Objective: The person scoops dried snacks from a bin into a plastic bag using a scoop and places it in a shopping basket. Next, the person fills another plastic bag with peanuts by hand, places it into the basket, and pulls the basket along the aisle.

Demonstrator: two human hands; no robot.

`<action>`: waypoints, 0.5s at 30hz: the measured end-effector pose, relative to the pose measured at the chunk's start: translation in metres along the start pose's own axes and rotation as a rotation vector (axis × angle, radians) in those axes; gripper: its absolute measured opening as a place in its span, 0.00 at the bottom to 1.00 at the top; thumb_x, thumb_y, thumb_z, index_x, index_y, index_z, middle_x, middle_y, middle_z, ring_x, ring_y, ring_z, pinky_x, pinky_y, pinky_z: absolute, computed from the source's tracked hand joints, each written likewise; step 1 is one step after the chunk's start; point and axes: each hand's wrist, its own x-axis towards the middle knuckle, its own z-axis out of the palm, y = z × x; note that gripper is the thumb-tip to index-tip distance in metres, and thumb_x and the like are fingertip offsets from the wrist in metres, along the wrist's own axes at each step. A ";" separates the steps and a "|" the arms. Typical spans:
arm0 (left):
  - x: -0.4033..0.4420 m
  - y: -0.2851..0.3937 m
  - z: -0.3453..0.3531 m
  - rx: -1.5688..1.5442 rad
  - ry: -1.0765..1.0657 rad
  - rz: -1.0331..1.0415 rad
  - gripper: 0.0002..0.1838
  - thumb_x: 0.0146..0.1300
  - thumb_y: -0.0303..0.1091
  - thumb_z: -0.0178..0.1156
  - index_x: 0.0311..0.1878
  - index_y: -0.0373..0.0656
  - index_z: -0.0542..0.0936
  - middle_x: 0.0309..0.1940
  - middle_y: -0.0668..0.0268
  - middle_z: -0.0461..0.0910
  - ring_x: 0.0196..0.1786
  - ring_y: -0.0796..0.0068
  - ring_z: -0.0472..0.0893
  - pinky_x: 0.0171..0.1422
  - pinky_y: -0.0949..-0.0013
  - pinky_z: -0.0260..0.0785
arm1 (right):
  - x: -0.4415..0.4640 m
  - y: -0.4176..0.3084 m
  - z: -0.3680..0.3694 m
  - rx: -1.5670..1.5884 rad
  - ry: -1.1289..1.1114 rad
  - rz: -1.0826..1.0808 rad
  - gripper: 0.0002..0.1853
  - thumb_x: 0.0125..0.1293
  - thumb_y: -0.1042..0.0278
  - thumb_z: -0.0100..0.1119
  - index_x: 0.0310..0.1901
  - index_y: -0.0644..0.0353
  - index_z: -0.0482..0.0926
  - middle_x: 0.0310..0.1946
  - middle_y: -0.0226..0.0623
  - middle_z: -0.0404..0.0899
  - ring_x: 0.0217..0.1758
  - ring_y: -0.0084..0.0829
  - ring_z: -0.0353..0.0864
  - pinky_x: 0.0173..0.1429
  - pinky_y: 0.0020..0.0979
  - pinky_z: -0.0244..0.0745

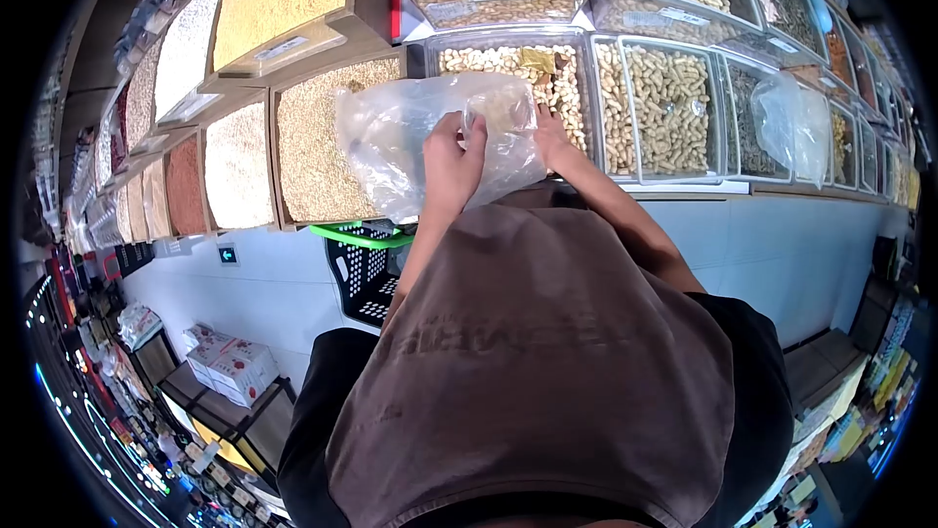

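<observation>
A clear plastic bag (pixel 391 127) hangs from my left hand (pixel 455 159), whose fingers are pinched on its edge. The bag spreads over the grain bin (pixel 313 103) and part of the bin of pale nuts (pixel 469 61). My right hand (pixel 555 137) is at the bag's right side, over the nuts. Its fingers reach toward the nuts and are partly hidden, so whether they hold anything is unclear. A gold-coloured packet (pixel 536 60) lies on the nuts just beyond the bag.
Bins of peanuts in shells (pixel 669 108) stand to the right, with another plastic bag (pixel 791 123) over them. Yellow grain (pixel 283 0) fills an upper left bin. A black basket with a green rim (pixel 357 233) is below the counter. White boxes (pixel 233 364) sit at lower left.
</observation>
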 end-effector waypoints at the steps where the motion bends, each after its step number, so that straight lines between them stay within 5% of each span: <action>1: -0.001 0.003 0.001 0.000 0.010 0.001 0.11 0.65 0.34 0.60 0.35 0.32 0.79 0.30 0.51 0.81 0.30 0.58 0.81 0.36 0.63 0.73 | 0.002 0.004 0.004 0.099 0.070 -0.044 0.26 0.64 0.65 0.52 0.64 0.59 0.73 0.67 0.48 0.62 0.63 0.47 0.68 0.64 0.46 0.65; 2: -0.001 0.006 0.002 0.007 0.011 0.003 0.12 0.66 0.36 0.61 0.37 0.34 0.81 0.30 0.55 0.82 0.30 0.66 0.80 0.35 0.66 0.71 | 0.004 0.007 0.007 0.194 0.136 -0.094 0.25 0.66 0.63 0.52 0.63 0.60 0.75 0.66 0.49 0.64 0.64 0.48 0.67 0.66 0.47 0.64; 3: -0.001 0.012 0.002 0.014 0.011 0.007 0.12 0.67 0.38 0.61 0.39 0.36 0.83 0.30 0.59 0.83 0.30 0.73 0.79 0.34 0.69 0.69 | 0.010 0.009 0.010 0.627 0.155 -0.159 0.25 0.68 0.60 0.52 0.64 0.60 0.73 0.63 0.47 0.68 0.64 0.45 0.69 0.66 0.46 0.66; 7: 0.001 0.046 0.000 -0.092 -0.006 -0.001 0.10 0.66 0.34 0.61 0.38 0.35 0.82 0.29 0.58 0.82 0.31 0.71 0.81 0.34 0.70 0.70 | -0.002 0.011 -0.005 1.422 0.154 -0.263 0.25 0.71 0.57 0.52 0.65 0.61 0.71 0.61 0.46 0.72 0.64 0.41 0.71 0.66 0.43 0.69; 9: 0.001 0.060 -0.001 -0.226 -0.013 0.031 0.11 0.68 0.34 0.60 0.40 0.34 0.82 0.29 0.62 0.83 0.32 0.78 0.80 0.34 0.73 0.69 | -0.029 0.006 -0.040 1.718 0.120 -0.292 0.25 0.71 0.57 0.51 0.65 0.61 0.70 0.61 0.45 0.72 0.64 0.40 0.71 0.65 0.43 0.71; 15: -0.004 0.062 0.002 -0.218 0.075 0.055 0.12 0.68 0.35 0.61 0.39 0.33 0.83 0.28 0.65 0.82 0.32 0.82 0.78 0.37 0.74 0.69 | -0.071 0.003 -0.095 1.990 0.064 -0.345 0.25 0.74 0.57 0.50 0.67 0.60 0.67 0.61 0.42 0.73 0.63 0.37 0.73 0.62 0.40 0.75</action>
